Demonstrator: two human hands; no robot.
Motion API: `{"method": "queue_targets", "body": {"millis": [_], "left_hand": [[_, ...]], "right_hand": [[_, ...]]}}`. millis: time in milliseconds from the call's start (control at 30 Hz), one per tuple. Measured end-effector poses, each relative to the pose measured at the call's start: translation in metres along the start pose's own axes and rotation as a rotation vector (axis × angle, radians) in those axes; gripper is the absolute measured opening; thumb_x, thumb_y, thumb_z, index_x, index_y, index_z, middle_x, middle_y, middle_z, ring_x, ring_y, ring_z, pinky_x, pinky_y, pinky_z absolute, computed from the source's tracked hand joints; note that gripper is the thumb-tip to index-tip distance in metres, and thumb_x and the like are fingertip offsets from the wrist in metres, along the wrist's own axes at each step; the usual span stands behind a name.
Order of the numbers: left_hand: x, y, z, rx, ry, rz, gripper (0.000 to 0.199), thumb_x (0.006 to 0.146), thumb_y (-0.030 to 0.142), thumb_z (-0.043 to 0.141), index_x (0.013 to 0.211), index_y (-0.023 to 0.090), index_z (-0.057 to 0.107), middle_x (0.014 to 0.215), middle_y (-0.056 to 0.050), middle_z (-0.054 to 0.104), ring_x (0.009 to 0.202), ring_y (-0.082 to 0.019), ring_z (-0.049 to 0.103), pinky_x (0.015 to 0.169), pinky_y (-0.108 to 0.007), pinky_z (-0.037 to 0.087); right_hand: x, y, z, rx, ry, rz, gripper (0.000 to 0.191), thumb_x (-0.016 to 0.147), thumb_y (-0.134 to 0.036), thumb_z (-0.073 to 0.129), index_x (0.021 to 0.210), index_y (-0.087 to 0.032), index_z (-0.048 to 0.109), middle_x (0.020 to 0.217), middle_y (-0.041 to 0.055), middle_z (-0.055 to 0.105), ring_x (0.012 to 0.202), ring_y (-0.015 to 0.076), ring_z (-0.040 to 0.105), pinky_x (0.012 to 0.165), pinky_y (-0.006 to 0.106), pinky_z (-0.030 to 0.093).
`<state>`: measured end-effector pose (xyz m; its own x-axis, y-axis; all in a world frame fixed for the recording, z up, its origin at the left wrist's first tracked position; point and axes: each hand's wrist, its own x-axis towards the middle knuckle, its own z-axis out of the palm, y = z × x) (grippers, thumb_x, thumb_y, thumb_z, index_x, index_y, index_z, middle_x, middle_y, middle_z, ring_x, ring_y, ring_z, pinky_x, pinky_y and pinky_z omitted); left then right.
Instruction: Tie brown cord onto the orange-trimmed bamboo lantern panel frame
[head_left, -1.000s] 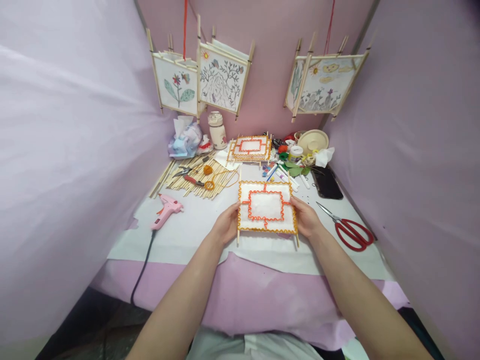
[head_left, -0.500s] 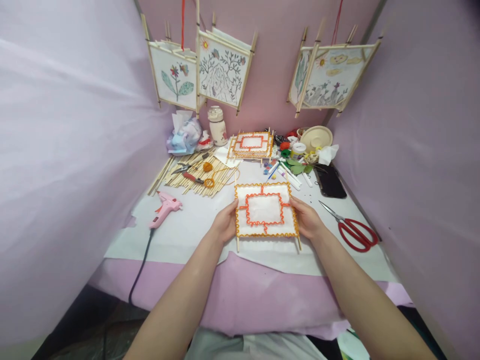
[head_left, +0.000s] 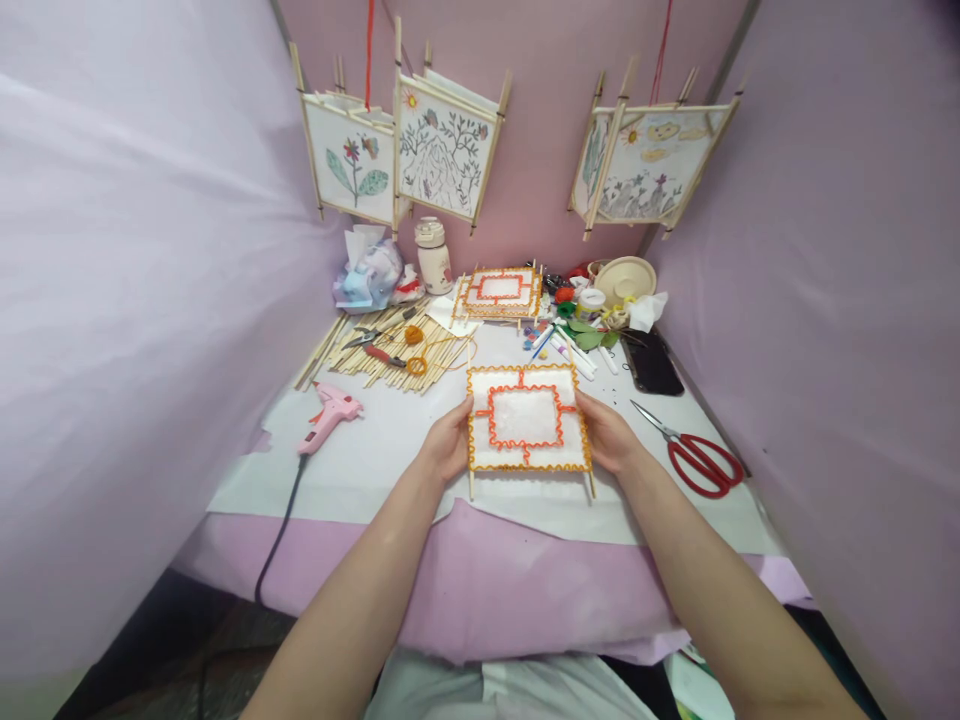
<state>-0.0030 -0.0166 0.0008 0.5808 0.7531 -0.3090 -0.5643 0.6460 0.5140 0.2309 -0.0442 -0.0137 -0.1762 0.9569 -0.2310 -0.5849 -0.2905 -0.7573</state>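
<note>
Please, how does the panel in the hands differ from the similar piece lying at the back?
The held panel is between the left hand and the right hand, while the back piece lies untouched. The held panel looks like a single layer; the back piece seems stacked in several. The held panel, being nearer, appears larger than the back piece. Both have a wavy orange inner rectangle.

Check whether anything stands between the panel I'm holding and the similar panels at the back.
Nothing visible stands between the held panel and the similar panels, just white table covering. Markers lie right of that path, orange yarn left.
</note>
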Motion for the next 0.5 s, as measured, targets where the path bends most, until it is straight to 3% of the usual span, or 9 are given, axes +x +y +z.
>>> {"method": "queue_targets", "body": {"millis": [267,500], "left_hand": [[-0.003,-0.002,0.004,0.019,-0.037,-0.022,0.046,0.098,0.03,0.036,0.135,0.006,0.047,0.114,-0.015,0.068,0.109,-0.027,0.064,0.11,-0.044,0.035],[-0.002,-0.004,0.003,0.021,-0.088,-0.061,0.046,0.098,0.032,0.035,0.134,0.006,0.049,0.116,-0.015,0.068,0.112,-0.027,0.062,0.111,-0.044,0.033]], "right_hand": [[-0.008,-0.006,0.007,0.048,-0.028,0.174,0.037,0.095,-0.037,0.037,0.114,-0.015,0.061,0.108,0.0096,0.072,0.109,0.0241,0.065,0.104,0.045,0.044],[-0.011,-0.006,0.008,0.048,-0.02,0.218,0.041,0.097,-0.039,0.034,0.119,-0.015,0.059,0.109,0.0103,0.072,0.108,0.0243,0.065,0.104,0.045,0.044]]}}
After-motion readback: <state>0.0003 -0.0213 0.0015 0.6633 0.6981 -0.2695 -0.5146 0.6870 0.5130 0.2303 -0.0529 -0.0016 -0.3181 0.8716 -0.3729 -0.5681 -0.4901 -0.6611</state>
